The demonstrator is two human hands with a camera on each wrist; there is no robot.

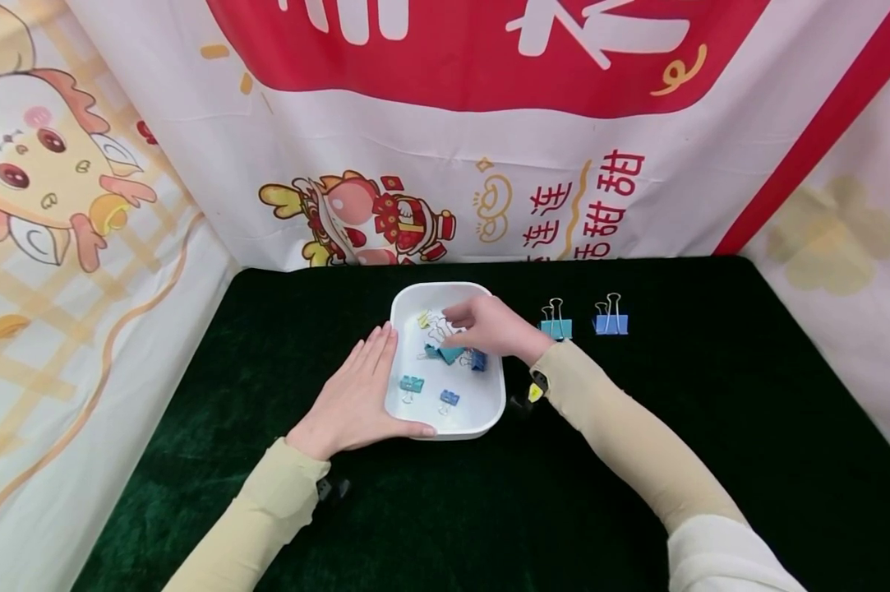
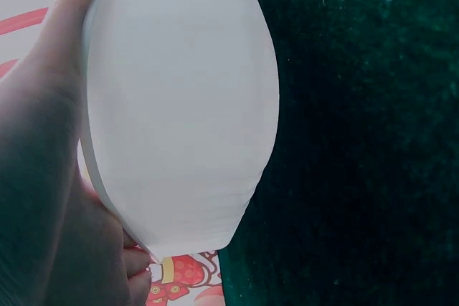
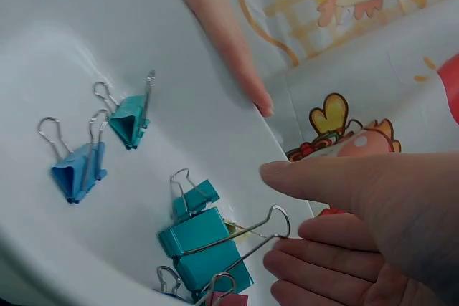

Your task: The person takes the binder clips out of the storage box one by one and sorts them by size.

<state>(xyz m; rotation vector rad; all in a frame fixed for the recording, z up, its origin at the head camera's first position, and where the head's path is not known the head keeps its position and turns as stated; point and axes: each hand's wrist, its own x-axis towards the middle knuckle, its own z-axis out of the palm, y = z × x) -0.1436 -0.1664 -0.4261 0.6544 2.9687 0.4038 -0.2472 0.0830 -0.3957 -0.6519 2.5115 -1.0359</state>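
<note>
A white plastic tray (image 1: 422, 419) holds several binder clips. My left hand (image 1: 356, 399) rests against its left side with straight fingers, thumb along the near rim. Over the far part of the tray is my right hand (image 1: 492, 325). In the right wrist view, its thumb and fingers are apart beside the wire handle of a large teal binder clip (image 3: 204, 241), with nothing pinched. A smaller teal clip (image 1: 412, 383) and a blue clip (image 1: 449, 398) lie in the near half. A dark blue clip (image 1: 478, 360) and a yellow clip (image 1: 424, 319) lie farther back, partly hidden.
To the tray's right, a teal binder clip (image 1: 556, 329) and a blue binder clip (image 1: 611, 324) stand on the dark green cloth (image 1: 445, 518), handles upward. Printed white curtains (image 1: 489, 136) hang behind the table and at both sides.
</note>
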